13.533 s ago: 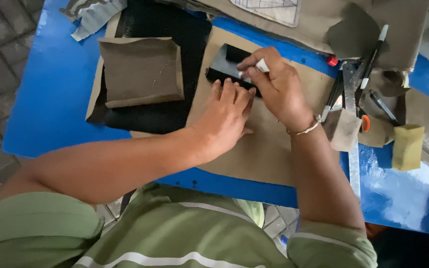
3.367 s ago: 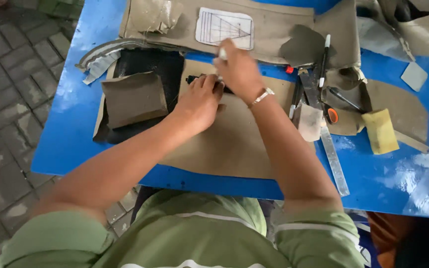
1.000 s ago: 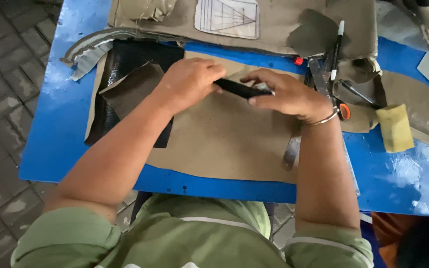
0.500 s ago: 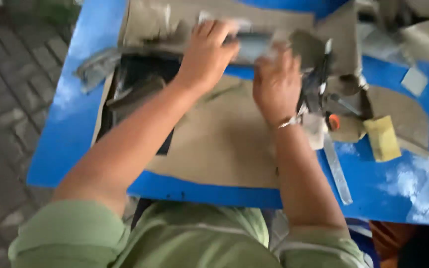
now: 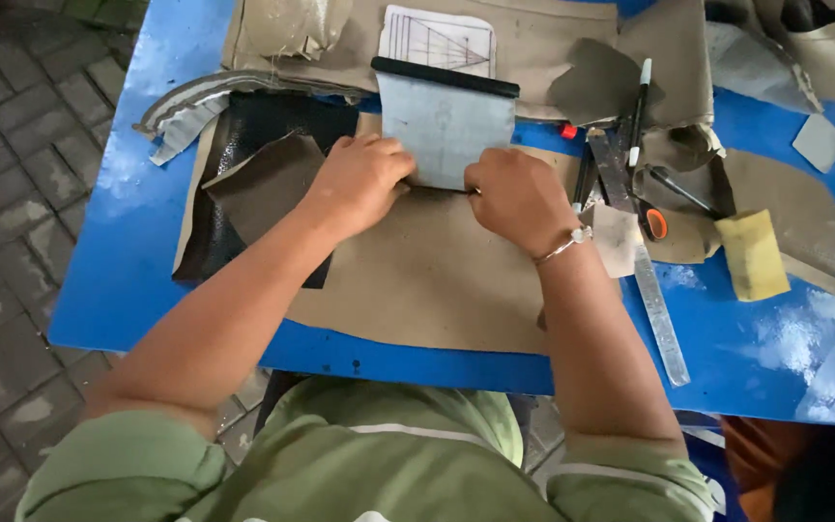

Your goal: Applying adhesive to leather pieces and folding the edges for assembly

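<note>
Since a moment ago both hands have pulled back from the far edge of the bench (image 5: 118, 251) toward its middle, and the grey sheet (image 5: 445, 121) with a black strip along its far end now lies flat. Left hand (image 5: 359, 182) and right hand (image 5: 512, 193) are curled closed, pinching the sheet's near edge at its two corners. The sheet rests on tan paper (image 5: 427, 280). A metal ruler (image 5: 654, 304) and yellow sponge (image 5: 752, 255) lie toward the right edge.

Two bare hands, the left hand (image 5: 358, 181) and the right hand (image 5: 511, 196); one grey flat sheet with a black top edge (image 5: 446, 124); one yellow sponge block (image 5: 751, 255); one long metal ruler (image 5: 651, 296); one white-capped pen (image 5: 639, 108).
</note>
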